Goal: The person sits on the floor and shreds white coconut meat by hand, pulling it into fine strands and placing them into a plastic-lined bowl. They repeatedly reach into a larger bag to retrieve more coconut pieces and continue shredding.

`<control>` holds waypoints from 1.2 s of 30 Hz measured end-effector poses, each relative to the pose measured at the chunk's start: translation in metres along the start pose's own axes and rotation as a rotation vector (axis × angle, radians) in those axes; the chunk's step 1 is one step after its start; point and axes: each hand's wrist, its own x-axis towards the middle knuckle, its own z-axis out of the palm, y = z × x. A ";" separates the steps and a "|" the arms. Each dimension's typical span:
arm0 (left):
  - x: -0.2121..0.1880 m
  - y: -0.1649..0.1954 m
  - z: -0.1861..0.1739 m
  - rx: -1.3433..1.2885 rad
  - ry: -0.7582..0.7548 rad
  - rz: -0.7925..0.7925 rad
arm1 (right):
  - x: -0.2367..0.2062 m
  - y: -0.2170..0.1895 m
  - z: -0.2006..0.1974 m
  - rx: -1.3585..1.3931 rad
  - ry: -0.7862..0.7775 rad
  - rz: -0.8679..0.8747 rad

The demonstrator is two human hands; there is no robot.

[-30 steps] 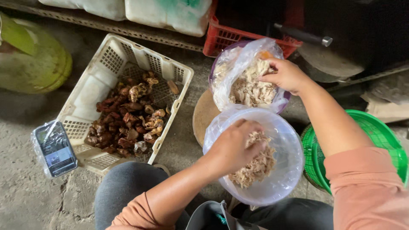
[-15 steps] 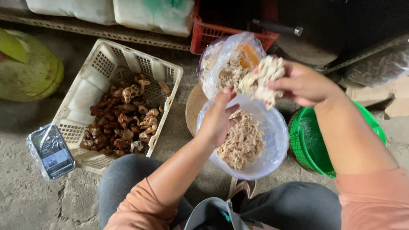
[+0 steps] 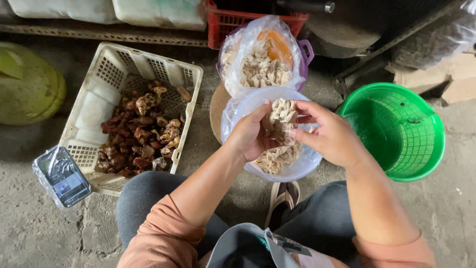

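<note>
Nearest, over a clear plastic-lined bowl of pale shredded pieces, the left hand and right hand together grasp a pale, stringy clump between their fingertips. To the left sit a wrapped small grey scale and a white slotted plastic crate of brown chunks, to the right a green plastic basket. Farther off stands a purple tub lined with a clear bag of more pale shreds, before a red crate.
</note>
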 end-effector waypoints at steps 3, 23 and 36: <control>-0.004 0.000 -0.001 0.129 0.042 -0.023 | -0.010 0.011 0.009 0.082 0.102 0.057; -0.023 0.002 -0.009 0.377 0.009 0.087 | -0.007 0.039 0.021 0.398 0.157 0.045; -0.033 0.015 0.008 0.273 0.171 0.069 | -0.005 0.053 0.022 0.656 0.162 -0.076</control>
